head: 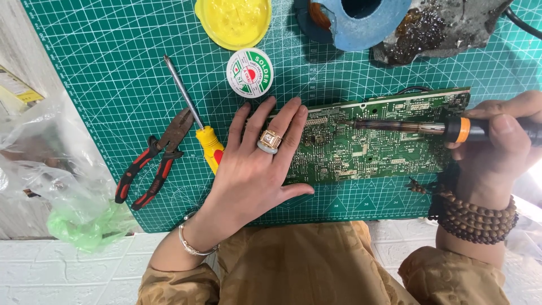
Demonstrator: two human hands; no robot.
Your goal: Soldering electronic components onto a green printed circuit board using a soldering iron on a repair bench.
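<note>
Circuit board lies between both hands, pinned flat by the spread left hand so it cannot slide. Right hand grips the soldering iron, tip lying over the board.

Left hand is wearing a chunky gold ring with a pale band and a thin silver bangle at the wrist. Right hand is wearing wrapped brown wooden bead strands. Mustard-tan sleeves are showing on both forearms.
</note>
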